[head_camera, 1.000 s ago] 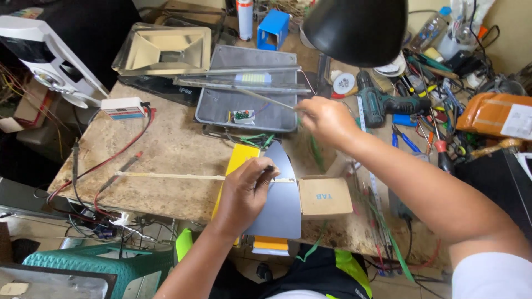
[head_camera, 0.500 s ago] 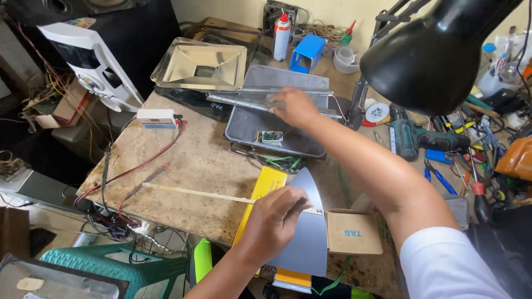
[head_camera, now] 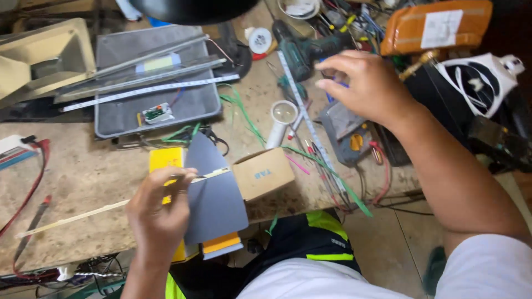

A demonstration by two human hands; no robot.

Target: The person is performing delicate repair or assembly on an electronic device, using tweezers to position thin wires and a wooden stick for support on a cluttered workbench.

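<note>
My left hand point(head_camera: 159, 209) pinches a thin pale strip point(head_camera: 83, 212) that runs from the bench's left front to a small cardboard box point(head_camera: 264, 175). Under the hand lie a dark grey sheet point(head_camera: 216, 199) and a yellow box point(head_camera: 165, 158). My right hand point(head_camera: 367, 84) hovers with fingers apart and nothing in it, above a grey-and-yellow multimeter point(head_camera: 350, 135) and close to a green cordless drill point(head_camera: 303, 49).
A grey tray point(head_camera: 191, 108) holds metal rails, a white measuring strip point(head_camera: 138, 92) and a small circuit board point(head_camera: 154, 113). A magnifier point(head_camera: 283, 113), a long steel ruler point(head_camera: 309, 124), green wires, an orange package point(head_camera: 438, 25) and a black lamp shade point(head_camera: 194, 6) crowd the bench.
My right hand has left the tray and swung right, over the tools by the drill. The view has turned right and closer. My left hand keeps its hold on the strip.
</note>
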